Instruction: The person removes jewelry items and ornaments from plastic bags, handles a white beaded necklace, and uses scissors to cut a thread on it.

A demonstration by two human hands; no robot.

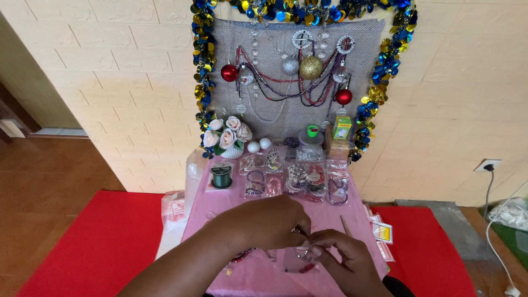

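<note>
Both of your hands are meeting low over the pink cloth-covered table (pixel 352 217), and you are working something very small between them. Your left hand (pixel 269 220) is curling nearly closed, its fingertips pinching down toward a tiny silvery piece of beadwork (pixel 303 235); your right hand (pixel 344 256) is coming up from below with its fingers bent in, thumb and forefinger pressing on the same piece, so each hand is steadying it for the other. How firmly either hand is gripping it I cannot tell, since the piece is mostly hidden by your fingers. Just under your right hand a clear plastic packet with dark red beads (pixel 300 264) is lying within easy reach, probably as supply. Beyond your left hand, a dark green spool of thread on a white card (pixel 221 176) is resting flat, and farther past both hands clear bags of bracelets and beads (pixel 308 179) are lying in rows. Just beyond your right hand a thin wooden stick (pixel 346 225) is lying. Well past everything, a bunch of pale pink and white fabric roses (pixel 226 135) is standing against the grey display panel hung with bead strings and baubles (pixel 286 71).
</note>
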